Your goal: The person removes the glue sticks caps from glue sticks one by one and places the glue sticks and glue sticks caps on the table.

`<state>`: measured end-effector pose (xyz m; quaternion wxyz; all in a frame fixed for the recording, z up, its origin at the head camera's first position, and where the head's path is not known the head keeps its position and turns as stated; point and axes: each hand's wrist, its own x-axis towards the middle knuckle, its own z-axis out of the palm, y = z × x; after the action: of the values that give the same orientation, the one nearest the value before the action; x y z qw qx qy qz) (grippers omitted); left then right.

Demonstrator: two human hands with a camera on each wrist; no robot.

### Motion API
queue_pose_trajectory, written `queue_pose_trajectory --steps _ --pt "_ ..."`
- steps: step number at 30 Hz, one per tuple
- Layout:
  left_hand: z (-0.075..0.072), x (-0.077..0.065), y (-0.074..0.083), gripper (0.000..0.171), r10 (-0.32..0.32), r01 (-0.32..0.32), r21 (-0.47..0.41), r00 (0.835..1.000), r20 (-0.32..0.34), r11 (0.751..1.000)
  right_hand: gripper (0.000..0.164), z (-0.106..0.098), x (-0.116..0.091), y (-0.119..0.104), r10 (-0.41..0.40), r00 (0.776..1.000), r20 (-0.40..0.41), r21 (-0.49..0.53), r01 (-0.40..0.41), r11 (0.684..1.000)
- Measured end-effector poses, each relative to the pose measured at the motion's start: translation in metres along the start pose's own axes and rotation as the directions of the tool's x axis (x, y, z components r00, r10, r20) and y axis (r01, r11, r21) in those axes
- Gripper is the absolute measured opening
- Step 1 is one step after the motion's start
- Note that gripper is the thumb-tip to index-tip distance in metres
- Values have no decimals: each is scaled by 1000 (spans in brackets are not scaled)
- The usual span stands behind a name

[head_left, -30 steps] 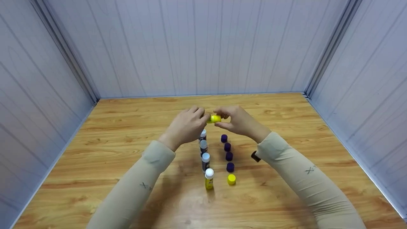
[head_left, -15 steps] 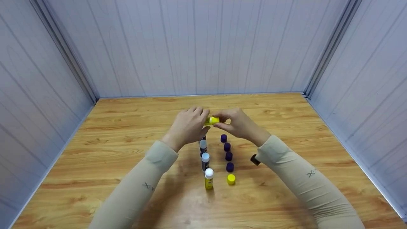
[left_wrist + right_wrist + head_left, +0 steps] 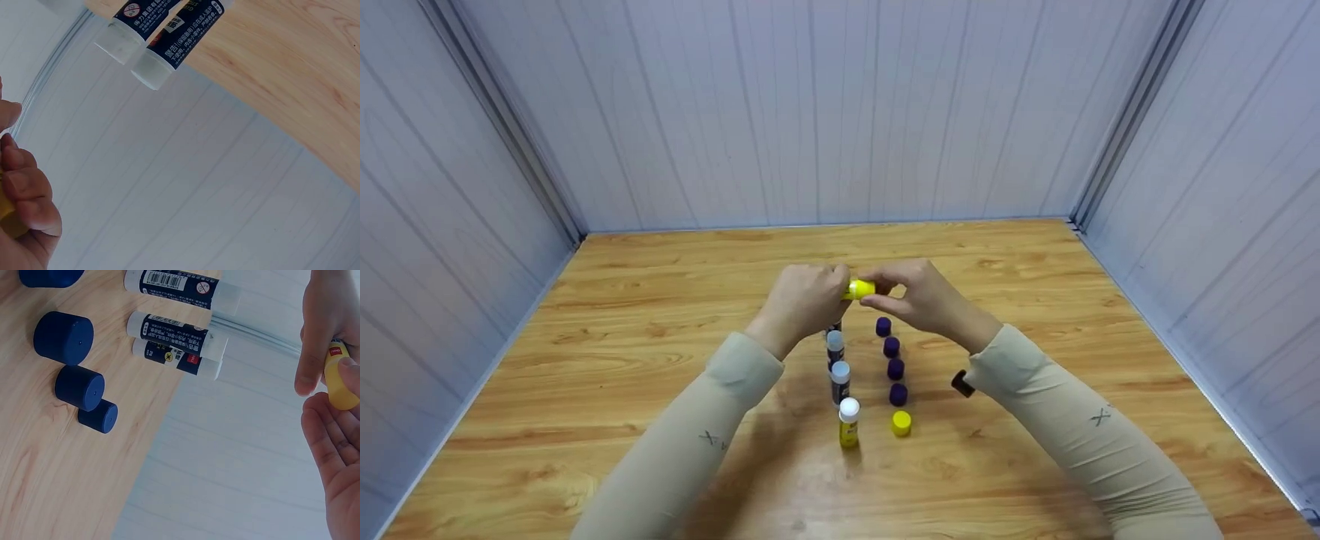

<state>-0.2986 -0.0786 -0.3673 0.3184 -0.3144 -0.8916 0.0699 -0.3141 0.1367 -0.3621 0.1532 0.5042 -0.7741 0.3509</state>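
In the head view my left hand [image 3: 804, 301] grips the body of a yellow glue stick [image 3: 861, 289], held sideways above the table. My right hand [image 3: 924, 297] pinches its yellow capped end between thumb and fingers. The right wrist view shows that yellow cap [image 3: 341, 389] close up, with a bit of the label above it. Below the hands stands a row of uncapped glue sticks: a yellow one [image 3: 849, 432] nearest, and dark blue ones [image 3: 841, 384] behind it. My left hand hides part of the farthest.
To the right of the sticks is a line of several dark blue caps [image 3: 895, 369], with a yellow cap [image 3: 901, 424] at the near end. A small black object [image 3: 962, 383] shows beside the right cuff. Pale panelled walls [image 3: 840, 112] enclose the wooden table [image 3: 660, 262].
My left fingers have curled in round the yellow glue stick. My right thumb and fingers have closed in on its cap end. Both hands have come slightly lower in the head view.
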Motion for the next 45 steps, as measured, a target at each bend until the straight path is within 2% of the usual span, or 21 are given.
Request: queue_pose_trajectory --steps 10,14,17,20,22,25,29,34,36,40,45 --pt "-3 1 -4 15 5 7 -168 997 72 986 24 -1 -1 -3 3 1000 1 -17 -3 1000" --pt "-3 0 -13 11 8 20 -239 993 119 971 25 -3 -2 -2 -15 1000 15 -47 15 999" --pt "0 -6 -29 10 -53 89 -271 989 139 959 25 -10 -8 3 -9 1000 3 -97 9 995" --pt "4 -15 -49 19 -153 187 -260 978 145 947 23 -17 -18 12 32 999 -19 -140 -34 990" --pt "6 -20 -58 24 -188 223 -259 970 154 940 22 -20 -23 17 64 998 -24 -158 -67 985" --pt "6 -23 -65 27 -183 225 -286 969 165 932 23 -22 -27 22 91 996 -8 -158 -92 983" --pt "7 -23 -66 27 -171 216 -313 971 166 925 26 -22 -25 24 91 995 27 -159 -86 984" --pt "10 -22 -65 27 -208 250 -331 965 158 910 27 -22 -19 29 130 991 25 -174 -123 977" --pt "11 -21 -65 28 -233 278 -352 958 166 894 26 -23 -17 32 155 987 28 -178 -148 973" --pt "13 -20 -66 30 -276 338 -412 939 204 846 27 -22 -13 37 186 981 60 -193 -172 966" --pt "17 -18 -66 38 -305 402 -512 915 266 759 29 -19 -6 42 244 964 102 -221 -217 951"
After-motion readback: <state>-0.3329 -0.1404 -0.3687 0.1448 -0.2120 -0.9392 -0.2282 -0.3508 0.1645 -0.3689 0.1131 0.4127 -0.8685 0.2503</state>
